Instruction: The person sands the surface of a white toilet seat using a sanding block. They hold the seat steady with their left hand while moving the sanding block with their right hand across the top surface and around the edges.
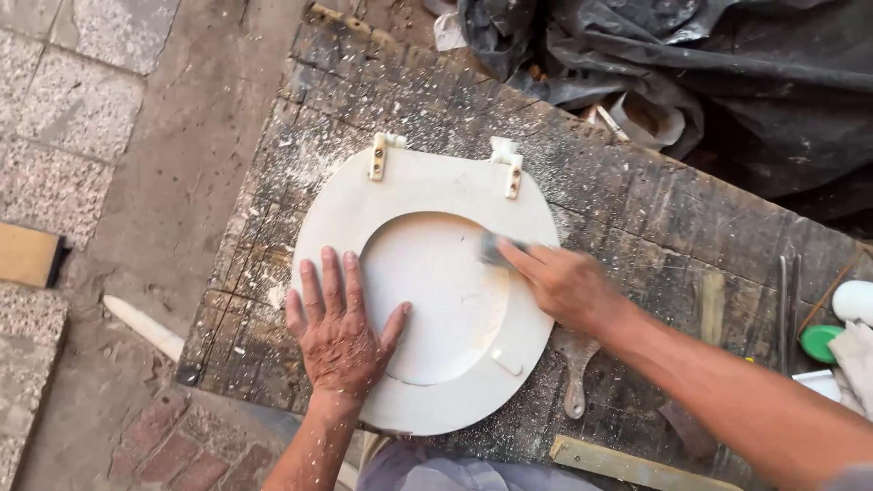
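Note:
A white toilet seat with lid (427,191) lies flat on a worn wooden workbench (637,209), its two hinges at the far edge. My left hand (338,327) rests flat on the seat's near-left rim, fingers spread, pressing it down. My right hand (564,284) reaches in from the right and pinches a small grey piece of sandpaper (496,245) against the inner edge of the ring at the right side. White dust covers the seat and both forearms.
Dust and shavings litter the bench. A wooden-handled tool (575,373) lies under my right wrist. A wood strip (637,465) sits at the near edge. Black plastic sheeting (727,73) is heaped at the back right. A green lid (818,342) and white container (855,300) stand at far right.

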